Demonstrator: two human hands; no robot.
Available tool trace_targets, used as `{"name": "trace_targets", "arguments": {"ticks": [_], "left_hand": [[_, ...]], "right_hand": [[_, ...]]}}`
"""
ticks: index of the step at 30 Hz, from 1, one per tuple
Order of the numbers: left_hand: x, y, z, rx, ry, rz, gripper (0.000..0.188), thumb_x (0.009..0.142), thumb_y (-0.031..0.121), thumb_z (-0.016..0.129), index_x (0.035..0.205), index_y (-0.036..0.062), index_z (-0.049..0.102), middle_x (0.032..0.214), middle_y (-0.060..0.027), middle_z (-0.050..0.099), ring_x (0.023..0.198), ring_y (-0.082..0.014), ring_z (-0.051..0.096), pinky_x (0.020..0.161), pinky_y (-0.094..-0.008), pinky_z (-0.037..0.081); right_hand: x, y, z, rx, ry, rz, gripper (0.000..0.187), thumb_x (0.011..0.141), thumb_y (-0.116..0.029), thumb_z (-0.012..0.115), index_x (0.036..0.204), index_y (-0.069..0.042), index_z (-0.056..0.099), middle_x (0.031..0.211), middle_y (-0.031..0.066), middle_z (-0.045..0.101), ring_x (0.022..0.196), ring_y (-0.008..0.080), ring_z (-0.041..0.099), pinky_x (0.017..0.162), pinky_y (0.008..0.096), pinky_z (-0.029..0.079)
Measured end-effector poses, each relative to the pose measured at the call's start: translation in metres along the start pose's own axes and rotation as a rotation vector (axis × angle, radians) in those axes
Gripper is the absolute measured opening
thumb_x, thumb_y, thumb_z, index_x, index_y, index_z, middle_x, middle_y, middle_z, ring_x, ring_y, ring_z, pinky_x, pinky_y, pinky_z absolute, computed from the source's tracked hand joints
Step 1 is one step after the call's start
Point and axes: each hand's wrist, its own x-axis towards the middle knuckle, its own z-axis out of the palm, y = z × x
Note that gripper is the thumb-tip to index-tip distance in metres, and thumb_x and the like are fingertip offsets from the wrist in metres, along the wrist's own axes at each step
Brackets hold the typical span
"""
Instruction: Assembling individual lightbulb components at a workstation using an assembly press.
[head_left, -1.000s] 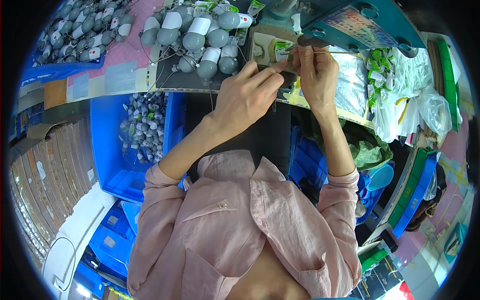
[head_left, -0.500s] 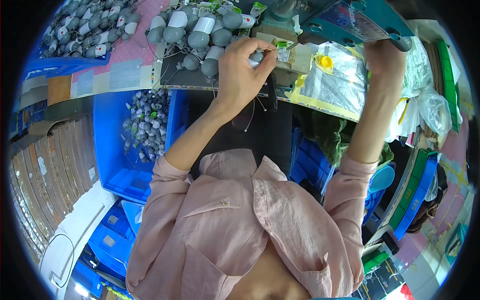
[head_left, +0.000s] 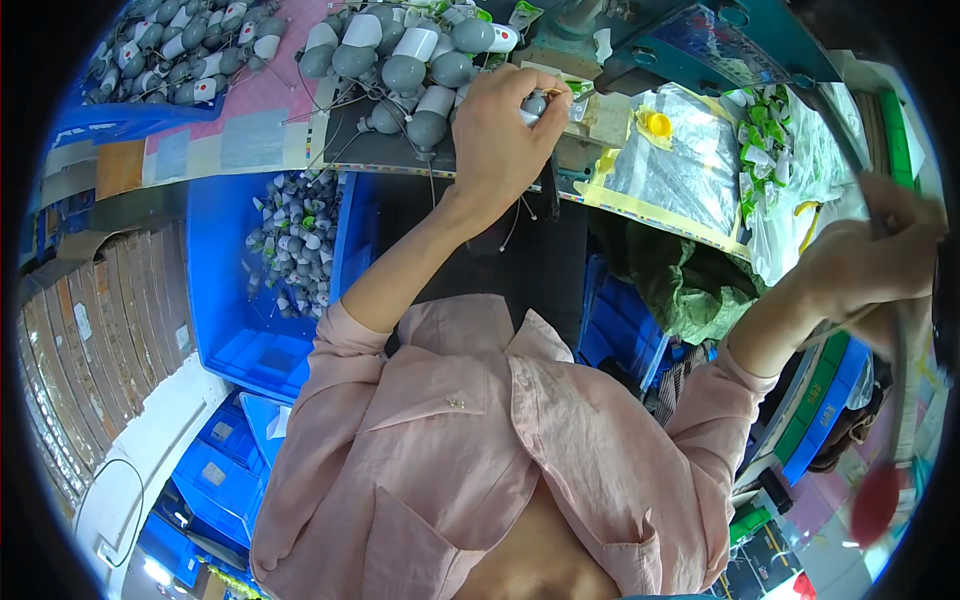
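Note:
My left hand (head_left: 505, 135) is closed in a pinch at the base of a teal hand press (head_left: 690, 55). Between its thumb and fingers is a small grey-and-white bulb-shaped part (head_left: 535, 103), mostly covered by the fingers. Thin wires hang below that hand. Far to the right, my right hand (head_left: 865, 265) is wrapped round the press lever (head_left: 905, 370), a long curved bar. A red knob (head_left: 876, 505) forms its lower end. Hand and lever are smeared by motion. Beside my left hand lies a heap of similar grey-and-white bulb-shaped parts (head_left: 405, 75) with wires.
A blue tray (head_left: 130, 122) of such parts sits at the far left, and a blue bin (head_left: 225, 290) with more stands below the bench edge. Right of the press lie a clear plastic sheet (head_left: 670, 165), a yellow ring (head_left: 655, 125) and several green-and-white pieces (head_left: 765, 140).
My right hand has swung right and toward me with the lever, baring the green-and-white pieces. My left hand keeps its pinch on the part, near the same spot at the press.

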Motion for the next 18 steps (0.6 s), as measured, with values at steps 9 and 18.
{"name": "trace_targets", "arguments": {"ticks": [9, 18], "left_hand": [[0.001, 0.004, 0.003, 0.125, -0.009, 0.060, 0.008, 0.087, 0.014, 0.070, 0.092, 0.0074, 0.068, 0.089, -0.0064, 0.070, 0.085, -0.0276, 0.065, 0.076, -0.0373, 0.050], [0.006, 0.003, 0.008, 0.155, 0.015, 0.129, 0.008, 0.084, 0.010, 0.070, 0.089, 0.0105, 0.063, 0.085, -0.0064, 0.064, 0.081, -0.0310, 0.060, 0.068, -0.0422, 0.049]], "right_hand": [[-0.029, -0.065, 0.022, -0.271, -0.072, -0.576, 0.032, 0.088, -0.047, 0.074, 0.091, -0.015, 0.074, 0.057, -0.0094, 0.048, 0.060, 0.0090, 0.055, 0.064, 0.0296, 0.039], [-0.028, -0.030, 0.067, 0.335, 0.343, -0.340, 0.028, 0.100, -0.041, 0.058, 0.091, -0.017, 0.070, 0.070, -0.0020, 0.053, 0.065, 0.0156, 0.045, 0.056, 0.0283, 0.037]]}}
